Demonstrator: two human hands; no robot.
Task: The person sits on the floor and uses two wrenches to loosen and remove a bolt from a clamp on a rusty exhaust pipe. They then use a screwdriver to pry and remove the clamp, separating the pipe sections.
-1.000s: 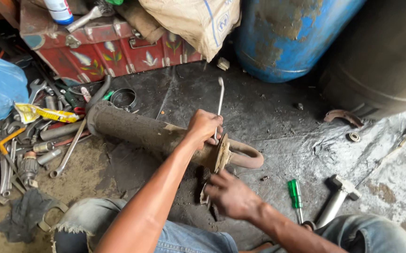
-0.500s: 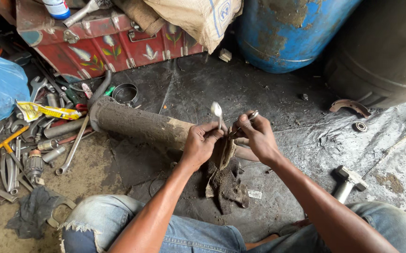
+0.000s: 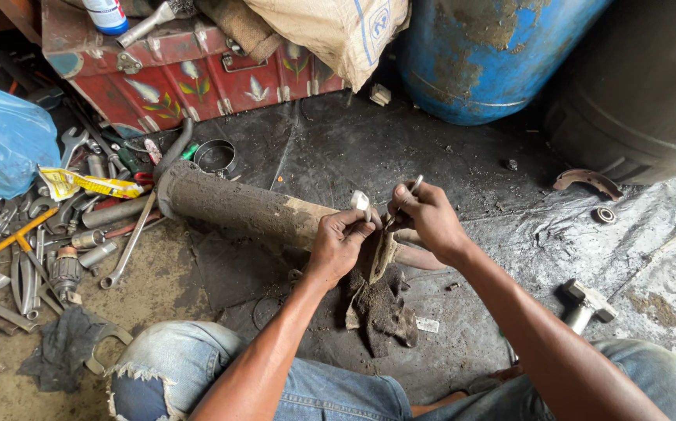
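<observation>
A long rusty metal cylinder [image 3: 237, 206] lies on the dark greasy floor in front of me. My left hand [image 3: 339, 245] is closed on one end of a small metal spanner [image 3: 361, 202] just above the cylinder's near end. My right hand [image 3: 425, 218] pinches the spanner's thin other end together with a dirty rag [image 3: 381, 292] that hangs down from between my hands onto the floor. Both hands are close together, almost touching.
Several spanners and loose tools [image 3: 34, 242] litter the floor at left beside a blue plastic bag [image 3: 3, 140]. A red painted metal box [image 3: 174, 70] stands behind, a blue drum [image 3: 486, 54] at back right. A hammer [image 3: 583, 304] lies by my right knee.
My right hand rose from the floor by my knee up to the spanner and took the rag with it. My left hand drew the spanner off the cylinder end.
</observation>
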